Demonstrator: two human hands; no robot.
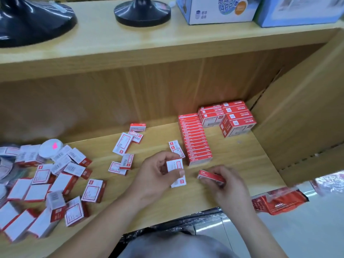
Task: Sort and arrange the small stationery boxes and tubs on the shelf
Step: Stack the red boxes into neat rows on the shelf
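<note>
My left hand (158, 174) grips a small white and red box (175, 165) above the wooden shelf (232, 164); a second small box (179, 181) shows just under it. My right hand (226, 185) pinches a small red box (210, 176) lying on its side. Just beyond both hands stands a neat row of red boxes (195, 138) running toward the back. Larger red and white packs (229, 116) are stacked in the back right corner. A loose heap of white and red boxes (50, 187) covers the left of the shelf, with a round white tub (51, 148) behind it.
Several scattered small boxes (126, 146) lie mid-shelf. A cardboard wall (301, 112) closes the right side. The upper shelf holds two black stand bases (142, 13) and blue and white cartons (216, 10). A red basket (277, 202) sits on the floor at lower right.
</note>
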